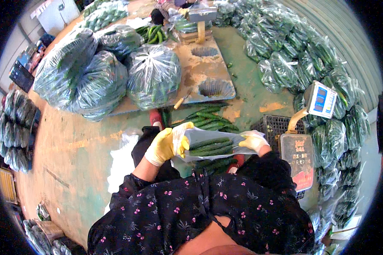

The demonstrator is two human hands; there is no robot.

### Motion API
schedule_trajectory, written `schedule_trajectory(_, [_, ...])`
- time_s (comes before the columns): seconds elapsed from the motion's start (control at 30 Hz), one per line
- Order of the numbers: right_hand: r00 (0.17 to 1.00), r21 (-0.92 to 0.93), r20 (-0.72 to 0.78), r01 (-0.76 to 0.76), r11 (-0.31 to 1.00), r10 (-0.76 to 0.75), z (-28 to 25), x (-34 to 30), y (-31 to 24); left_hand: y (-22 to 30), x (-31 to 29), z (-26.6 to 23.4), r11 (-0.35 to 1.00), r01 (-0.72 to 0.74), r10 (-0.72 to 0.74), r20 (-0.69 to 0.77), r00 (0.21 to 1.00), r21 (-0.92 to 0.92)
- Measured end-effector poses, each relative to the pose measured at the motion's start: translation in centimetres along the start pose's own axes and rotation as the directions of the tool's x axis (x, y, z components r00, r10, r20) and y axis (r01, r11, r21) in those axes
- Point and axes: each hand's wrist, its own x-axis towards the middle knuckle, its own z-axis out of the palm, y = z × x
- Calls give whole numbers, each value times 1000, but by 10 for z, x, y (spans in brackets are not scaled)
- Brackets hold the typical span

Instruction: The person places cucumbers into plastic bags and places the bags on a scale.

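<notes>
A clear plastic bag (200,135) with several green cucumbers (212,147) in it is stretched between my hands, in front of my lap. My left hand (168,143), in a yellow rubber glove, is closed on the bag's left end. At the other end my right hand (253,141), in a paler glove, grips the gathered plastic; its fingertips are partly hidden. Loose cucumbers (210,118) lie in a heap on the floor just beyond the bag, and more show beneath it.
To my right a scale platform (297,159) with a display (321,100) rests by a black crate (271,123). Bagged cucumbers (281,68) are piled along the right wall. Large full bags (153,76) sit on a low board (191,70) ahead. White plastic (122,159) lies at my left.
</notes>
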Motion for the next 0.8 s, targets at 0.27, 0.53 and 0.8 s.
schedule_trajectory(0.27, [773, 138, -597, -164, 977, 214, -129, -167, -5, 27, 68, 151, 939, -18, -96, 313, 945, 345])
schedule_trajectory(0.53, [490, 168, -789, -407, 898, 370, -184, -310, 82, -34, 274, 251, 777, -324, -132, 642, 755, 540])
schedule_trajectory(0.8, [290, 490, -609, -593, 638, 738, -109, -372, 151, -171, 344, 266, 755, 173, -450, 308, 838, 633])
